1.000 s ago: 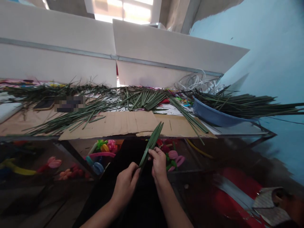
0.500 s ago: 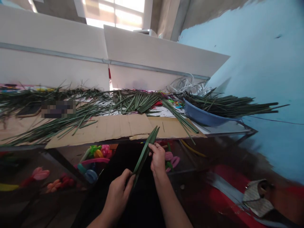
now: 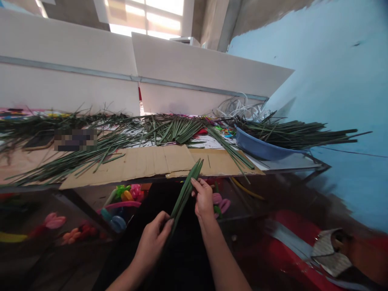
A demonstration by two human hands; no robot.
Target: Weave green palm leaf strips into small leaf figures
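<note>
A long green leaf (image 3: 183, 197), folded or layered lengthwise into narrow strips, slants up and away over my lap. Its lower end is pinched between the thumb and fingers of my left hand (image 3: 156, 234). My right hand (image 3: 202, 198) is closed with thumb and fingertips at the leaf's right edge, nearer its pointed tip. The tip reaches over the front edge of a cardboard sheet (image 3: 145, 161) on the table. Behind it lies a fanned pile of similar leaves (image 3: 176, 131). Whether the piece is one leaf or several is hard to tell.
Loose leaves (image 3: 87, 153) spread over the table's left side, near a dark phone-like slab (image 3: 39, 139). A blue basin (image 3: 260, 148) heaped with leaves stands at the right. Twisted balloons (image 3: 129, 193) lie below the table. A red seat (image 3: 291, 242) holding a bag is at lower right.
The leaf's layers look slightly more spread toward the tip. My right hand has shifted a little up and to the right along its edge; my left hand stays nearly in place.
</note>
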